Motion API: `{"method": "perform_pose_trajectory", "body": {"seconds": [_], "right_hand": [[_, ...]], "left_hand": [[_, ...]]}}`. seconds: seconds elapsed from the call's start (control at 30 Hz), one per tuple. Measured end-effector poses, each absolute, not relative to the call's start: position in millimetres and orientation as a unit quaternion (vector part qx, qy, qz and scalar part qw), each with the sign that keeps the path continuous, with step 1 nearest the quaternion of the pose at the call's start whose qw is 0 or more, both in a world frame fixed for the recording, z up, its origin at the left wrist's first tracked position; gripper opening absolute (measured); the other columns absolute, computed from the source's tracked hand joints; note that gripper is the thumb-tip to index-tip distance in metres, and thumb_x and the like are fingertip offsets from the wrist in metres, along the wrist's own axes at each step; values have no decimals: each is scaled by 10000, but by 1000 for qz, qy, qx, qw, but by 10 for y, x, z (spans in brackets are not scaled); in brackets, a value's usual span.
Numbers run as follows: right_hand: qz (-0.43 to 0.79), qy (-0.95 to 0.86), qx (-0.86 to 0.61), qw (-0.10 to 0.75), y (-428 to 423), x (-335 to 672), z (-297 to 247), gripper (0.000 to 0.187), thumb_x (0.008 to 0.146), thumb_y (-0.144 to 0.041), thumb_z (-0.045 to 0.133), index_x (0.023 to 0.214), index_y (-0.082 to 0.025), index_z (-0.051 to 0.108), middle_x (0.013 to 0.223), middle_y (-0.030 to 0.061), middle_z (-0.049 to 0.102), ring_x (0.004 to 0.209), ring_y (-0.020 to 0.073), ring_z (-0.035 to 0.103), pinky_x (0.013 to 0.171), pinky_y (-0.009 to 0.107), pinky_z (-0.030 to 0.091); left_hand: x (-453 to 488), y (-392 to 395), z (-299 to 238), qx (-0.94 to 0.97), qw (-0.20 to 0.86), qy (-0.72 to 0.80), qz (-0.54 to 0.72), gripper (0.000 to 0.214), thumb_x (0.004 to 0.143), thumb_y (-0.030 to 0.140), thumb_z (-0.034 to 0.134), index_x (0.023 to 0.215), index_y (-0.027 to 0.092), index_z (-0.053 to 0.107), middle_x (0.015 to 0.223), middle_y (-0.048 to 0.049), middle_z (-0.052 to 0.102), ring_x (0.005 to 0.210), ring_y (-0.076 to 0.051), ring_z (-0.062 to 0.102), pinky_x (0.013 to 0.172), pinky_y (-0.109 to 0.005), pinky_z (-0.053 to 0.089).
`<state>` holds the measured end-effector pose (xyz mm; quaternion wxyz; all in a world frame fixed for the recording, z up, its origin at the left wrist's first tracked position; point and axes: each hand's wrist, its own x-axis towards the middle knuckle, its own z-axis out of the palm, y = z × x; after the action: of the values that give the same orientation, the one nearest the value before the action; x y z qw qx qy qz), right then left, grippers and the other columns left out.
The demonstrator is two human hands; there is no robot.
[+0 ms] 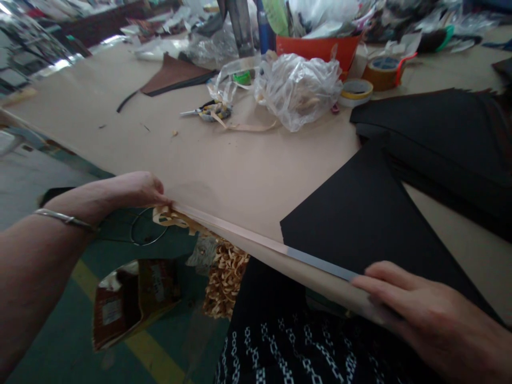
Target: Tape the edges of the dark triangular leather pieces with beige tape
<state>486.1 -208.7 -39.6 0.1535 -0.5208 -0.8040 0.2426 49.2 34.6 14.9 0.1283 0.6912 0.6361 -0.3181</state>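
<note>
My left hand (138, 191) curls over the near edge of the tan paper-covered table (200, 154), pinching one end of a long, flat, pale strip (256, 240). A metal bangle (64, 217) circles my left wrist. The strip runs along the table edge and turns grey toward its right end, where it passes beneath the fingers of my right hand (424, 304). That hand also lies against the corner of a black sheet (352, 213). My dark patterned clothing (284, 346) shows below the edge.
Scissors (206, 111), a crumpled plastic bag (298, 90), tape rolls (384, 72) and an orange bucket (320, 53) stand beyond. A stack of black sheets (436, 133) lies right. Curled paper shreds (226, 277) and a printed packet (132, 304) sit below the edge, above a green floor (52, 181).
</note>
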Motion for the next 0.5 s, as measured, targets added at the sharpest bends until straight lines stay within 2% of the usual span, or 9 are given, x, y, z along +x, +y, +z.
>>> {"method": "perform_pose_trajectory", "body": {"seconds": [0.17,0.27,0.37,0.43,0.5], "right_hand": [[226,-877,-421,55,-1676,4260,-450,421,776,-11,474,1126,-223,572,944,38,575,792,179,572,641,290,521],[194,-882,-429,26,-1613,4222,-526,483,770,-23,511,1193,-255,524,908,16,537,746,167,547,576,272,484],[185,-878,-442,8,-1606,4220,-524,535,764,-53,551,1237,-296,481,897,4,513,715,160,536,526,259,434],[185,-875,-448,-1,-1594,4199,-498,553,766,-74,567,1256,-307,460,893,1,505,709,159,542,515,260,411],[185,-872,-453,-8,-1574,4165,-471,565,761,-89,582,1263,-313,448,884,-4,500,697,157,549,507,261,390]], "left_hand": [[503,356,154,692,127,637,-316,355,779,435,538,686,106,634,544,-11,523,569,-132,442,583,-251,285],[469,370,155,690,134,640,-310,424,775,516,551,687,111,640,548,-9,537,577,-133,450,583,-246,287],[392,382,132,693,104,655,-283,501,753,611,559,610,135,625,489,5,515,540,-130,426,570,-245,269],[321,393,100,696,87,668,-249,553,694,676,599,516,153,593,437,13,494,495,-121,389,560,-246,248],[247,409,63,708,100,686,-138,573,545,692,720,423,162,542,353,38,433,448,-97,318,558,-239,232]]}}
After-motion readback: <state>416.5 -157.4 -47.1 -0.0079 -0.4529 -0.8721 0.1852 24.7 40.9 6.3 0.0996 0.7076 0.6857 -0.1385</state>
